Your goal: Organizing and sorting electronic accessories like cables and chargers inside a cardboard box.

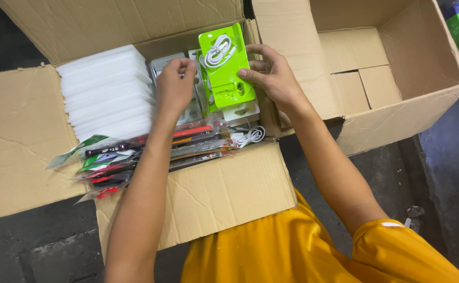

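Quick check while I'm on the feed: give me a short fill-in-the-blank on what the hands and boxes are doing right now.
1. The right hand holds a flat pack coloured bright ____.
2. Through the pack's clear front shows a coiled white ____.
3. The left hand reaches into the open cardboard box, beside a stack of ____ foam sheets.
4. The second cardboard box, to the right, stands with its flaps ____.

Missing words: green; cable; white; open
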